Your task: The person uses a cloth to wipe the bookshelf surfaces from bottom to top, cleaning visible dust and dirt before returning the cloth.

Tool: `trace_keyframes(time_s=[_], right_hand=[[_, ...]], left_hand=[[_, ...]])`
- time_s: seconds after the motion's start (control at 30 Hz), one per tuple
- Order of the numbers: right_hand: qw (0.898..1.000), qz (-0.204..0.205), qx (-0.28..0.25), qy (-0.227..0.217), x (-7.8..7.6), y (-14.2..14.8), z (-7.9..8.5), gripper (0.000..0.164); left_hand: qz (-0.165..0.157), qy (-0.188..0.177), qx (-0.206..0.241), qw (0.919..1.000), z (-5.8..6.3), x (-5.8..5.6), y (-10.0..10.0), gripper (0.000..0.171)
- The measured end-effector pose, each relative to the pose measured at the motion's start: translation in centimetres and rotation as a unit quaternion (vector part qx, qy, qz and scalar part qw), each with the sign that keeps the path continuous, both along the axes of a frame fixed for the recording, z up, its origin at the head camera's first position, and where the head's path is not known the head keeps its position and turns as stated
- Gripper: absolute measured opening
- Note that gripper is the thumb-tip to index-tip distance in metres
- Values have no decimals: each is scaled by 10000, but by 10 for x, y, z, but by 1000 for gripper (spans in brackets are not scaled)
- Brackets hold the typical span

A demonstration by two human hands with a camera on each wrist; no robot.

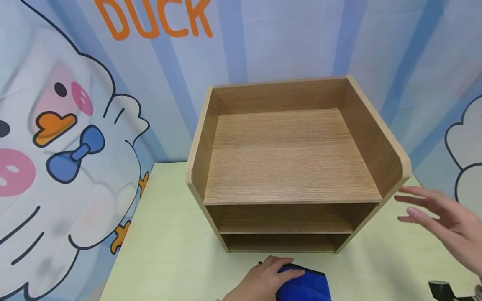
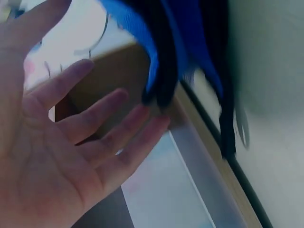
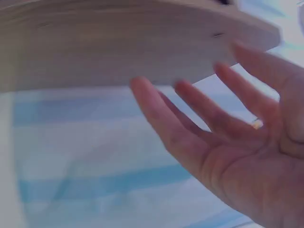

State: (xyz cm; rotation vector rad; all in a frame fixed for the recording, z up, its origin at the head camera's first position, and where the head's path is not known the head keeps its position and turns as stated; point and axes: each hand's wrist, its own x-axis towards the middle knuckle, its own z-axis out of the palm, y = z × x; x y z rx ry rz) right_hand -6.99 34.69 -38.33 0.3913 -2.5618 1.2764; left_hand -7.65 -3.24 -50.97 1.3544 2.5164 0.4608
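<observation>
A wooden shelf unit (image 1: 293, 154) stands on the table, with a walled top tray and two compartments below. At its front lies a blue fabric item (image 1: 306, 286) with black edging, partly cut off by the bottom of the head view. My left hand (image 1: 263, 278) is at the left side of this fabric; in the left wrist view its fingers (image 2: 107, 111) are spread and loosely extended, the blue cloth (image 2: 190, 38) beside them. To the right of the shelf, my right hand (image 1: 448, 225) is raised with spread fingers, fingertips near the outer side panel (image 3: 118, 47), holding nothing.
The pale yellow-green tabletop (image 1: 162, 234) extends left and right of the shelf. Behind hangs a blue striped curtain (image 1: 286, 42) with a duck print (image 1: 75, 146). A black fitting (image 1: 441, 289) shows by my right wrist.
</observation>
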Motion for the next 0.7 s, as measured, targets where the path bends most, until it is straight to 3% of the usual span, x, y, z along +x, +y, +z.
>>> trace_keyframes(time_s=[0.17, 0.3, 0.4, 0.53, 0.6, 0.7], right_hand=[[9943, 276, -564, 857, -6, -25, 47, 68], [9922, 133, -329, 1193, -11, -49, 71, 78], [9908, -21, -424, 1282, -16, -61, 81, 80], [9902, -429, -592, 1189, -20, -68, 85, 74], [9890, -609, -612, 1199, -21, -69, 83, 70], [9873, -833, -537, 1243, -21, -69, 81, 67]], left_hand=[[-235, 650, -960, 9930, -7, 7, 22, 72], [-323, 1066, -1701, 9791, -11, 12, 37, 68], [-469, 2045, -1733, 9623, -17, 17, 42, 61], [-576, 3282, -1256, 9345, -25, 22, 44, 53], [-627, 3055, -1278, 9415, -25, 23, 47, 53], [-540, 1750, -1839, 9657, -26, 23, 55, 54]])
